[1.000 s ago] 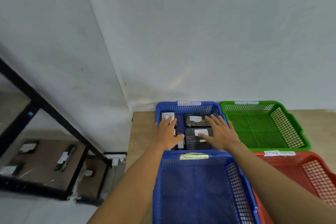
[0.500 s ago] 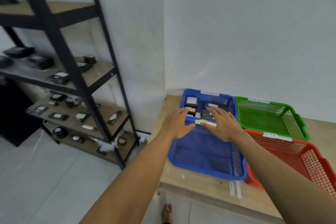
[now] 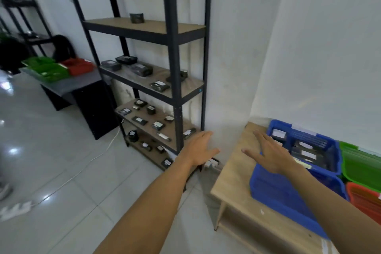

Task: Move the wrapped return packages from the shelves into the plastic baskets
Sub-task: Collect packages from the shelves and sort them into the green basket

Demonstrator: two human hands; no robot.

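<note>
both hands are held flat and empty: left hand (image 3: 201,149) beside the shelves (image 3: 175,88), right hand (image 3: 270,154) over the near blue basket (image 3: 274,194) at the worktop's (image 3: 233,196) left edge.

red basket (image 3: 365,198): cut by right edge | package labels (image 3: 158,124): unreadable

A single head-worn wide-angle view looks forward and down, near both outstretched arms, shelves (image 3: 156,86) ahead, bench (image 3: 233,189) at right.
</note>
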